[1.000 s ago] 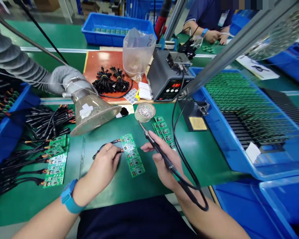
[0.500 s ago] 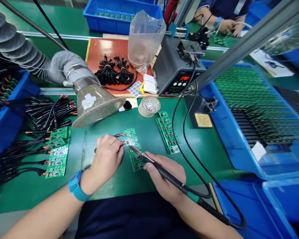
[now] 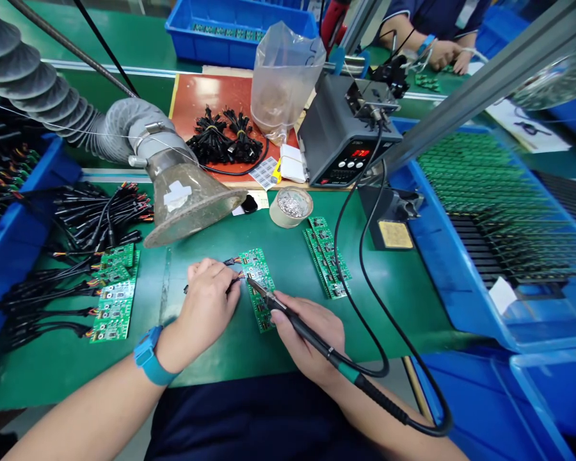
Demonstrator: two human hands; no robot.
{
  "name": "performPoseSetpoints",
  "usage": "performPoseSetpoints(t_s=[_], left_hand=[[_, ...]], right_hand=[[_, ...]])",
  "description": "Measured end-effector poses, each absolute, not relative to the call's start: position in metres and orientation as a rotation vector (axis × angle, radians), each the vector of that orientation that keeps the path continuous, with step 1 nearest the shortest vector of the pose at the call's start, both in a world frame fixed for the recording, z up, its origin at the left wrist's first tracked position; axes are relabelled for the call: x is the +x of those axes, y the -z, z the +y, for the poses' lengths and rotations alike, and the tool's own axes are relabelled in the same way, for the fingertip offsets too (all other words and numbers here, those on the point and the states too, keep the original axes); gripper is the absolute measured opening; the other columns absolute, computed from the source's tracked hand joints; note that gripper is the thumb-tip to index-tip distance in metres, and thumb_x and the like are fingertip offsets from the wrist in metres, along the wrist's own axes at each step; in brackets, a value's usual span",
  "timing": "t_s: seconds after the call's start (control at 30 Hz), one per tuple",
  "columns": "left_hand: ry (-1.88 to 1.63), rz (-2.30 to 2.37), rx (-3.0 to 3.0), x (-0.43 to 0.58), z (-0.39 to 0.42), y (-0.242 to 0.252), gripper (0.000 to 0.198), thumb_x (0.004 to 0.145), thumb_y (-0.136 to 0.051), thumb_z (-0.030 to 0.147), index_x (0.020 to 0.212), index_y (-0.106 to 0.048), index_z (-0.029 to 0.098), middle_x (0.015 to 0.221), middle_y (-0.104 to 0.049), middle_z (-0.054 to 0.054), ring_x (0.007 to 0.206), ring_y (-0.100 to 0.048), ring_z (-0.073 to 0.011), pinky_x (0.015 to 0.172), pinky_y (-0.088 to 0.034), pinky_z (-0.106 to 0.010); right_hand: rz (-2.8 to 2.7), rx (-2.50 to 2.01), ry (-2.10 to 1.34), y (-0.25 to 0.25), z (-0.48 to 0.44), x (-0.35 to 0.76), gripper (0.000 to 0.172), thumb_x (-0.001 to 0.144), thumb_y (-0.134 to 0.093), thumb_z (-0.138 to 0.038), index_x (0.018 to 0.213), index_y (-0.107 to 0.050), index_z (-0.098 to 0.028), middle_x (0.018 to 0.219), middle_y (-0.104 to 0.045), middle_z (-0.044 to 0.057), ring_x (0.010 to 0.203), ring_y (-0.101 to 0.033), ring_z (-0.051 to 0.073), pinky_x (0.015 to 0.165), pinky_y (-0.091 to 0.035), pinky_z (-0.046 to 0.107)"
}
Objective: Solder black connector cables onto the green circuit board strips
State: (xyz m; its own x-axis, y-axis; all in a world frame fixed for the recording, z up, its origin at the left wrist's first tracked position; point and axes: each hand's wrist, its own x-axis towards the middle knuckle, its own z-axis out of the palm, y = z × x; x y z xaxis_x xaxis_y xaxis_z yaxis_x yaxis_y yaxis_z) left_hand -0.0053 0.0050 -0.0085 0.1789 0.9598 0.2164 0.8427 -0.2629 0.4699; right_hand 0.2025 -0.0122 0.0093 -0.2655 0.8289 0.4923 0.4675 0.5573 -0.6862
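A green circuit board panel (image 3: 263, 304) lies on the green bench mat in front of me. My right hand (image 3: 310, 336) is closed around a soldering iron (image 3: 312, 333), whose tip meets the panel near its left edge. With its fingers pinched, my left hand (image 3: 210, 291) holds a black cable (image 3: 235, 279) whose thin coloured wire ends reach that same edge. Another cable's wires are at the panel's upper left corner. To the left lie circuit boards with cables attached (image 3: 112, 304). Further right sit two bare board panels (image 3: 326, 256).
A fume extractor hood (image 3: 192, 205) hangs over the left side. Behind are a solder tin (image 3: 290, 206), a soldering station (image 3: 348, 137) and cable bundles (image 3: 225, 137). An iron stand (image 3: 391, 221) and a blue bin of boards (image 3: 461, 282) are right. A co-worker's hands (image 3: 446, 56) show beyond.
The iron and my right hand have shifted slightly left, its tip nearer the panel's left edge. My left hand stays at the wires. The whole view has moved a little.
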Motion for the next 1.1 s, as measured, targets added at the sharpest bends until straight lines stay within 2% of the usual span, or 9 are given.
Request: performPoseSetpoints(t_s=[0.8,1.1], left_hand=[[-0.660,1.733,2.205,-0.0043,0.0036,0.0085,0.013,0.097,-0.059,0.018,0.086,-0.065,0.019,0.085,-0.069,-0.006,0.090,-0.055,-0.0261,0.079,-0.036,-0.042],[-0.656,1.734,2.211,-0.0037,0.0031,0.0076,0.013,0.097,-0.059,0.017,0.085,-0.064,0.020,0.085,-0.069,-0.006,0.090,-0.055,-0.0263,0.078,-0.035,-0.042]], right_hand=[[-1.963,-1.012,-0.476,-0.0040,-0.0173,0.2015,0.029,0.098,-0.066,-0.017,0.127,-0.066,-0.017,0.098,-0.080,0.009,0.080,-0.078,0.021,0.070,-0.066,0.032],[-1.968,-0.984,-0.406,-0.0046,-0.0189,0.2014,0.032,0.095,-0.067,-0.014,0.127,-0.067,-0.017,0.094,-0.080,0.008,0.072,-0.075,0.020,0.067,-0.066,0.033]])
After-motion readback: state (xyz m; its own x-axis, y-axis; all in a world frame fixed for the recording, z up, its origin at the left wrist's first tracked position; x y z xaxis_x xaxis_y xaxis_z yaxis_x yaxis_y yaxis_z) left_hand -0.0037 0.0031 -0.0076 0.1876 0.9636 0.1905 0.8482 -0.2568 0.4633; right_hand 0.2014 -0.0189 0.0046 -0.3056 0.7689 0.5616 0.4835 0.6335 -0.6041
